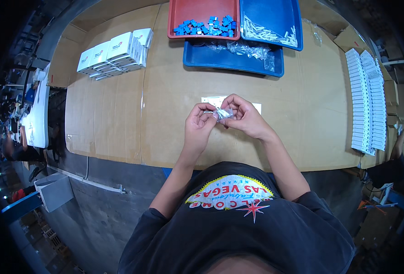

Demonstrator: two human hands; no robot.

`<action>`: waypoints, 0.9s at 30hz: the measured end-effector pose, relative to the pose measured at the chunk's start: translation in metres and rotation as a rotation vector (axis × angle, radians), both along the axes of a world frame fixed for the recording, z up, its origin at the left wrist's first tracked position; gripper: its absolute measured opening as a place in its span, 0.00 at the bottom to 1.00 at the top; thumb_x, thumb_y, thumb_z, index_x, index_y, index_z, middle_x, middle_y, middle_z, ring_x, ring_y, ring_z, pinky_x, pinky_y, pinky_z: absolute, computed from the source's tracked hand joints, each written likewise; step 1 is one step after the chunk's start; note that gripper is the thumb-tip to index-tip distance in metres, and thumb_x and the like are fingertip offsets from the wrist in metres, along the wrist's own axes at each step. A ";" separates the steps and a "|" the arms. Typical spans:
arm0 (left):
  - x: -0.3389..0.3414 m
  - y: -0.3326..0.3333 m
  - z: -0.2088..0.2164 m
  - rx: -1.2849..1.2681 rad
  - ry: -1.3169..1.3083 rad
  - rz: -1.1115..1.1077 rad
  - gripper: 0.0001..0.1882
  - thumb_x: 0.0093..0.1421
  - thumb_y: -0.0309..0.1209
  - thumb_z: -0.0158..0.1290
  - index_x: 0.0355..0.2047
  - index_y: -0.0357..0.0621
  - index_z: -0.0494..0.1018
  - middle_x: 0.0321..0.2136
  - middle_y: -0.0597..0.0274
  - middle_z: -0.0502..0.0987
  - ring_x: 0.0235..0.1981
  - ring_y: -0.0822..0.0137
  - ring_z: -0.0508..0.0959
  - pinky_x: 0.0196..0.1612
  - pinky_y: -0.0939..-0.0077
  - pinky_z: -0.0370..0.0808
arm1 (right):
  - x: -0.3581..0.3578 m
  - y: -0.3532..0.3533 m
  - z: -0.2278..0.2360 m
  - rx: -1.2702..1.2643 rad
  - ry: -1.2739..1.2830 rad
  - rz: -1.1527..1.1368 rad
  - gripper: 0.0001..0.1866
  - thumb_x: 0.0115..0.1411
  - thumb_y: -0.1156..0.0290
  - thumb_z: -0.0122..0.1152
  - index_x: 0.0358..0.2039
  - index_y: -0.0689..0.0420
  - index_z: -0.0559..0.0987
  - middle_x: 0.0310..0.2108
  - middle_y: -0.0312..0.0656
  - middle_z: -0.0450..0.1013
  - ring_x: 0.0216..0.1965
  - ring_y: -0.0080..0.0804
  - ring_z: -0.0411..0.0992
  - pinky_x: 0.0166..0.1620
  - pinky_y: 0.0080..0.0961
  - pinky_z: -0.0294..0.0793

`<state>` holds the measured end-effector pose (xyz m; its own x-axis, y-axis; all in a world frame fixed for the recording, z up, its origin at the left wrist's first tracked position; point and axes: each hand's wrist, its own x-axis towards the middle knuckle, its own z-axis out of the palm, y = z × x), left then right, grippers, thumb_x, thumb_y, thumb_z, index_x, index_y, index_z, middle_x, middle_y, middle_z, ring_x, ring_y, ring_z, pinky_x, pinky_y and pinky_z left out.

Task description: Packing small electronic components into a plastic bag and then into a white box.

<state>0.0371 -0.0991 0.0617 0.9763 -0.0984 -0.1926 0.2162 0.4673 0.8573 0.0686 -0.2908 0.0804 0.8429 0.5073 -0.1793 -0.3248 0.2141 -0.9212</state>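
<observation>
Between the fingertips of both hands is a small clear plastic bag point(224, 113) with whitish pieces inside. My left hand point(198, 124) pinches its left side, thumb against the forefinger. From the other side my right hand point(248, 119) grips the bag with bent fingers and thumb. Just beyond and partly under the hands lies a flat white piece point(256, 108), perhaps a card or box; the hands cover most of it.
Ahead stand a red tray point(203, 37) of blue pieces, a blue tray point(299, 27) of white sticks, and a lower blue tray point(231, 66) of clear bags. White boxes point(119, 48) are stacked left. Long rows of white boxes point(362, 100) line the right. Cardboard point(106, 109) covers the table.
</observation>
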 end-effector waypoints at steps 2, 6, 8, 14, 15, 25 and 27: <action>0.001 0.005 -0.001 0.020 -0.029 -0.103 0.14 0.68 0.16 0.53 0.53 0.35 0.68 0.46 0.57 0.77 0.46 0.72 0.80 0.50 0.76 0.79 | 0.001 0.001 0.004 0.001 0.016 -0.026 0.19 0.61 0.85 0.67 0.51 0.60 0.73 0.41 0.36 0.76 0.42 0.20 0.77 0.44 0.19 0.79; 0.002 0.005 0.007 0.014 0.019 -0.113 0.16 0.66 0.17 0.56 0.53 0.35 0.70 0.42 0.61 0.77 0.43 0.75 0.79 0.49 0.80 0.77 | 0.002 -0.005 0.004 0.004 0.027 -0.034 0.22 0.63 0.84 0.66 0.56 0.61 0.73 0.41 0.39 0.78 0.42 0.23 0.78 0.43 0.22 0.80; 0.003 0.007 0.002 0.020 -0.002 -0.086 0.16 0.67 0.19 0.58 0.53 0.35 0.71 0.42 0.61 0.78 0.43 0.75 0.79 0.49 0.81 0.77 | 0.002 -0.006 0.001 0.031 0.061 -0.051 0.23 0.62 0.83 0.67 0.57 0.61 0.74 0.44 0.38 0.77 0.42 0.22 0.78 0.43 0.19 0.79; 0.003 0.011 -0.003 0.062 -0.003 -0.112 0.16 0.67 0.20 0.59 0.53 0.36 0.71 0.41 0.61 0.79 0.43 0.75 0.80 0.49 0.80 0.78 | 0.002 -0.007 0.004 -0.045 0.056 -0.079 0.21 0.63 0.83 0.65 0.57 0.62 0.75 0.43 0.37 0.77 0.42 0.22 0.78 0.44 0.19 0.79; 0.003 0.011 -0.002 0.062 -0.004 -0.111 0.16 0.67 0.20 0.59 0.53 0.36 0.71 0.41 0.61 0.79 0.43 0.75 0.80 0.49 0.80 0.78 | 0.002 -0.007 0.002 -0.045 0.056 -0.079 0.21 0.63 0.83 0.65 0.57 0.62 0.75 0.43 0.37 0.77 0.42 0.22 0.78 0.44 0.19 0.79; 0.003 0.011 0.002 -0.064 0.069 -0.099 0.21 0.66 0.15 0.55 0.58 0.36 0.67 0.47 0.56 0.77 0.49 0.71 0.80 0.55 0.77 0.78 | 0.001 -0.007 -0.003 -0.038 0.084 -0.066 0.16 0.66 0.81 0.64 0.54 0.64 0.77 0.43 0.40 0.79 0.42 0.24 0.81 0.46 0.23 0.83; 0.003 0.010 0.004 -0.057 0.064 -0.114 0.22 0.65 0.14 0.54 0.59 0.36 0.66 0.50 0.55 0.76 0.51 0.70 0.79 0.57 0.76 0.77 | 0.001 -0.007 -0.003 -0.022 0.099 -0.098 0.15 0.66 0.81 0.64 0.53 0.64 0.77 0.42 0.40 0.79 0.41 0.25 0.81 0.46 0.24 0.84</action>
<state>0.0401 -0.0895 0.0658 0.9440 -0.2207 -0.2451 0.3242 0.4845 0.8125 0.0697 -0.2979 0.0778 0.8659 0.4185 -0.2739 -0.3927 0.2296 -0.8905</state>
